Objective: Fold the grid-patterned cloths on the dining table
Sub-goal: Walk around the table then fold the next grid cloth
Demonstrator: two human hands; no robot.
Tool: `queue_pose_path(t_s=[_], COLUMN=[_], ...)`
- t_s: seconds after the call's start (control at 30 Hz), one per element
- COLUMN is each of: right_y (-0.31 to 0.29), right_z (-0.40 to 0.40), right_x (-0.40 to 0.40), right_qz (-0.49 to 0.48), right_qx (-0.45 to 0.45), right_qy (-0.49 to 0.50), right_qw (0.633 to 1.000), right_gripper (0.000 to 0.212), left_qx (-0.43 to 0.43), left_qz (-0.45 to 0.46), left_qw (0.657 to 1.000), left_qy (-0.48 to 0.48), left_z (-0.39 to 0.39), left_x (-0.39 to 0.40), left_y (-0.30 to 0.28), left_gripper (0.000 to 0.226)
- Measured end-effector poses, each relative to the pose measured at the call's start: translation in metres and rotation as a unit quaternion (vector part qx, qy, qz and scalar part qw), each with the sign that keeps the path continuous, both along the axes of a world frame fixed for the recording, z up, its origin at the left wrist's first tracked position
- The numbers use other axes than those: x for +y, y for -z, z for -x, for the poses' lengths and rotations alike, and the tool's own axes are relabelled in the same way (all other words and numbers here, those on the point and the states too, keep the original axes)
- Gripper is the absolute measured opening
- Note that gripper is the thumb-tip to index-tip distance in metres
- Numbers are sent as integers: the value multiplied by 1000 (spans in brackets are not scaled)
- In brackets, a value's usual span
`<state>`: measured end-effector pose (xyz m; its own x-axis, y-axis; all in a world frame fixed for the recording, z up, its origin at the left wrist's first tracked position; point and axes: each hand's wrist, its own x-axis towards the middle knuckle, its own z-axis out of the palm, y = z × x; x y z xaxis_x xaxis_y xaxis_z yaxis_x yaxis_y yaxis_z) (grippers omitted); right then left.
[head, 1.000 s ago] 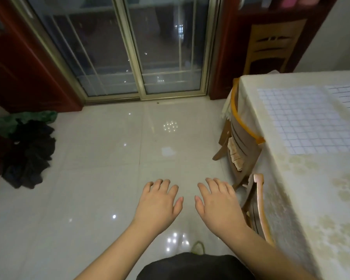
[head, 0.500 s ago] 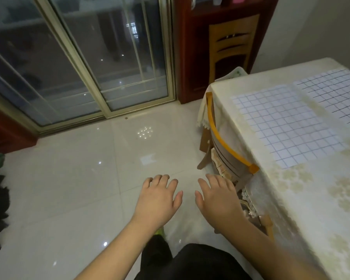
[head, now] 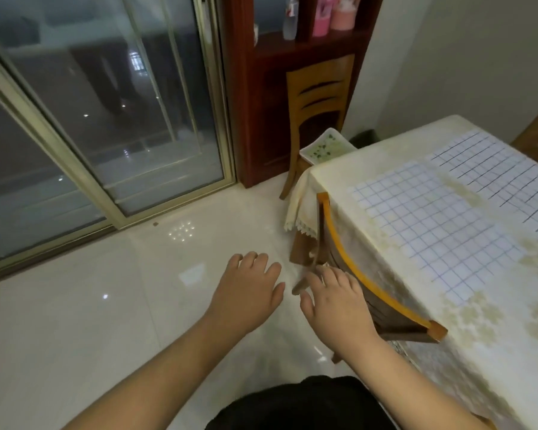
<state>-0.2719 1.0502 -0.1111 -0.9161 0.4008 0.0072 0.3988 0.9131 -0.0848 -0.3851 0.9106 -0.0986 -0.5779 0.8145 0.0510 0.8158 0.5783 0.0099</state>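
The left hand (head: 249, 290) was held palm down over the pale floor tiles (head: 90, 321), its fingers straight and slightly spread, with nothing in it. The right hand (head: 336, 301) was held beside it in the same flat, empty way, in front of the curved back of a wooden chair (head: 354, 274) that was pushed under the dining table (head: 466, 352). Neither hand was touching the table.

Two grid-patterned cloths were laid flat on the table's cream floral cover, to the right of the hands. The near cloth (head: 432, 231), white with faint blue lines, was spread close to the table's left edge. The far cloth (head: 503, 178), white with darker lines, was laid just beyond it and was cut off by the right edge of the frame, so its full extent could not be seen.

On the shelf of a dark red cabinet (head: 246, 103) at the far wall, a clear bottle (head: 290, 18) and pink containers (head: 333, 13) were stood, cropped at the top; what was in them could not be made out. A second chair (head: 317, 97) was placed against the cabinet, and on its seat what seemed to be a green-patterned cushion (head: 326, 148) was partly hidden by the table corner. A glass sliding door (head: 106, 103) filled the far left.
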Motion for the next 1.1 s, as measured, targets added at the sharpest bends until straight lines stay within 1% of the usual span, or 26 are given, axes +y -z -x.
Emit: queue_pose_path(t_s=[0.13,0.23,0.33,0.4,0.53,0.67,0.77,0.9,1.1], right_y=[-8,-5,-1,1,2,-1,-4,1,17], right_z=[26,40,53,64,85,102,107,100,107], right_x=[21,54,91,116,168,211,238,260,270], right_qz=[5,-2,-11,-1,5,-5,-13,-6,9], right_qx=[-5,4,5,5,44,69,65,49,8], right_qy=[45,67,107,136,189,220,248,314,388], right_qw=[999,998,994,991,981,973,966,948,922], right_gripper=[47,46,46,47,41,44,46,47,48], left_qx=[-5,-18,-6,-12,-18,-24,-19,-27,-69], left_qz=[-10,-16,-11,-8,6,11,11,8,35], left_qw=[999,997,993,990,986,976,969,960,924], left_qy=[45,71,117,141,164,215,246,277,374], left_z=[42,77,100,112,136,148,159,174,188], left_x=[42,84,130,159,214,271,311,356,407], left_y=[-4,-8,-5,-3,-4,-4,-4,-4,23], left_gripper=[50,51,51,50,46,45,42,44,47])
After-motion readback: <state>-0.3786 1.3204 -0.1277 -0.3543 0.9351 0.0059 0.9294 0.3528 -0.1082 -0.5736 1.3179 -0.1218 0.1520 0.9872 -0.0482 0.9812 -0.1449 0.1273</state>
